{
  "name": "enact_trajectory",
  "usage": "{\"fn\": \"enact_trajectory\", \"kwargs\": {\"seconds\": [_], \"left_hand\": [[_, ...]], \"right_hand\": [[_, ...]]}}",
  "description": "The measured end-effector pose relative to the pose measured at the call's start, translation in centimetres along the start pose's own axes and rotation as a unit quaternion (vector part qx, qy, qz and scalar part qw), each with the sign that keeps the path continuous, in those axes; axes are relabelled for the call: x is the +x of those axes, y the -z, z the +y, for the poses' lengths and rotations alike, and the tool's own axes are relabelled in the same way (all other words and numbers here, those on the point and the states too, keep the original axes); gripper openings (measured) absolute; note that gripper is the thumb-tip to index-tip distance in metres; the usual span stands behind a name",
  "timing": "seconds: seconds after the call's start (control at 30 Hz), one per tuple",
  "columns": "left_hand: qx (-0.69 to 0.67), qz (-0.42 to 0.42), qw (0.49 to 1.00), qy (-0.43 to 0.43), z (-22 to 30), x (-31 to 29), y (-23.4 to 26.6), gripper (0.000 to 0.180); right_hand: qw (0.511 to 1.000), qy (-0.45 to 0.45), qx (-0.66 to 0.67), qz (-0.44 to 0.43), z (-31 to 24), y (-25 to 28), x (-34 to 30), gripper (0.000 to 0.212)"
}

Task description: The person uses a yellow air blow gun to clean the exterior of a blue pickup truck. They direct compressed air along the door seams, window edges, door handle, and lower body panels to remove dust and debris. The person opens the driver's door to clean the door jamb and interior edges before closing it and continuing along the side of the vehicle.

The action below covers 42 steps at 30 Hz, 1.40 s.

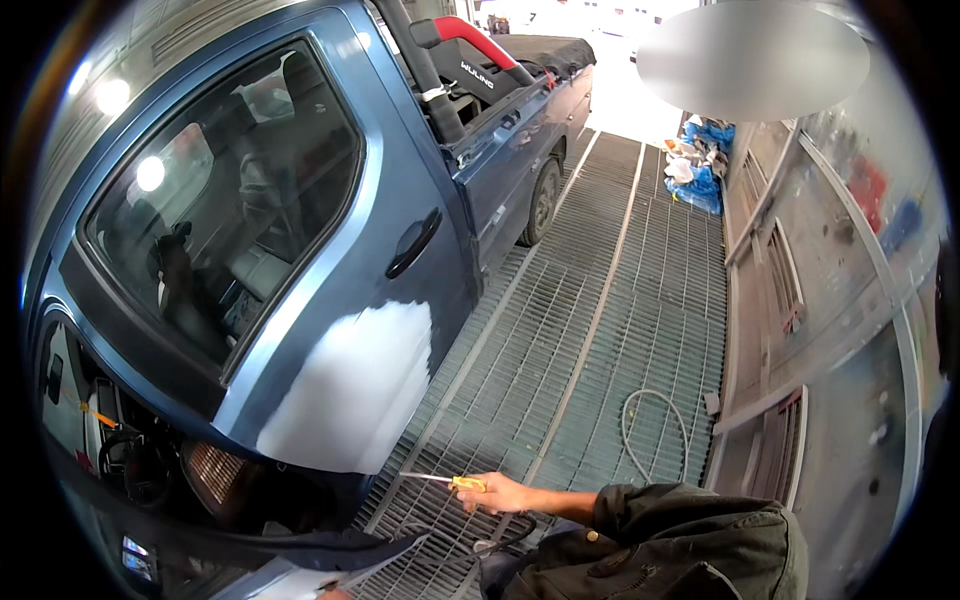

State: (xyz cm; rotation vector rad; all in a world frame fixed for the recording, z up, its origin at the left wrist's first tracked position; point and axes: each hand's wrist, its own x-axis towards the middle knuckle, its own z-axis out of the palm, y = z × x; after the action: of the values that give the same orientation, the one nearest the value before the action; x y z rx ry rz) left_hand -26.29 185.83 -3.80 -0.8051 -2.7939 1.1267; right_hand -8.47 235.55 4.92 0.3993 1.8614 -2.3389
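Observation:
My right hand (492,493) is wrapped round the yellow handle of a screwdriver (468,484). Its thin metal shaft points left, toward the lower edge of a blue pickup door (250,400), and the tip appears apart from the panel. A large pale, sanded or filled-looking patch (350,390) covers the door's lower part, below the black handle (414,244). At the bottom edge, beside the open front door (320,560), a sliver of skin shows, perhaps my left hand (335,594); its fingers are hidden.
The pickup's bed side (510,180) and rear wheel (543,200) stretch away beyond the door. Underfoot lies metal grating (560,300), with a looped pale hose (628,430) on it. Plastic-covered wall panels (830,250) run along the right. Crumpled blue and white sheeting (695,170) is heaped farther back.

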Motion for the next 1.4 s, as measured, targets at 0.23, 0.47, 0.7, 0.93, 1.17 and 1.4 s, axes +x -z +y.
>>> {"fn": "enact_trajectory", "kwargs": {"seconds": [0.23, 0.47, 0.7, 0.93, 1.17, 1.4], "left_hand": [[0.016, -0.04, 0.998, -0.039, -1.8, -6.8, -1.0, 0.023], [-0.07, -0.18, 0.972, 0.132, -0.5, -4.0, 10.3, 0.02], [-0.119, -0.206, 0.955, 0.179, 2.0, -3.8, 17.4, 0.042], [-0.396, -0.104, 0.791, 0.455, 5.3, -2.8, 24.0, 0.075], [-0.412, -0.006, 0.762, 0.5, 7.1, -4.0, 22.9, 0.053], [-0.447, 0.046, 0.715, 0.535, 9.5, -18.5, 22.3, 0.036]], "right_hand": [[0.985, 0.0, -0.164, -0.054, 2.5, 6.7, -2.4, 0.042], [0.994, -0.089, -0.059, -0.008, 3.5, 10.1, -5.8, 0.02], [0.993, -0.049, -0.095, 0.059, 5.2, 12.9, -7.3, 0.023], [0.992, -0.049, -0.056, 0.1, 3.1, 13.7, -8.3, 0.019], [0.996, -0.008, -0.067, 0.061, 3.6, 13.5, -8.7, 0.026], [0.99, -0.039, -0.136, 0.012, 3.5, 11.7, -5.6, 0.03]]}}
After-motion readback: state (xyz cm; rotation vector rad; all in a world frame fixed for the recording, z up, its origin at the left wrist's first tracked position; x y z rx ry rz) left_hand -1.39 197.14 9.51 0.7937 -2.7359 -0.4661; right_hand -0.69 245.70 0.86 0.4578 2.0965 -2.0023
